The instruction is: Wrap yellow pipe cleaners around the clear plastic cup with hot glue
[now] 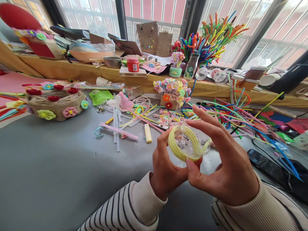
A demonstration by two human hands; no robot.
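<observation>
Between my two hands is a small clear plastic cup (206,143), tilted with its open end toward me. A pale yellow pipe cleaner (173,146) is wound round it in several turns. My left hand (166,170) closes on the cup from the left and below. My right hand (226,163) pinches the coil, thumb at its lower edge and fingers over the top. Small loose bits show through the clear plastic; whether they are inside or behind it I cannot tell. Just beyond my left hand lies a cream-yellow lighter (148,133).
Clear glue sticks (115,123) lie at centre. A woven basket with flowers (56,106) stands left, a small flower pot (169,102) behind my hands. Loose pipe cleaners (228,112) heap at right beside a black phone (267,166). A cluttered ledge (91,70) runs along the windows.
</observation>
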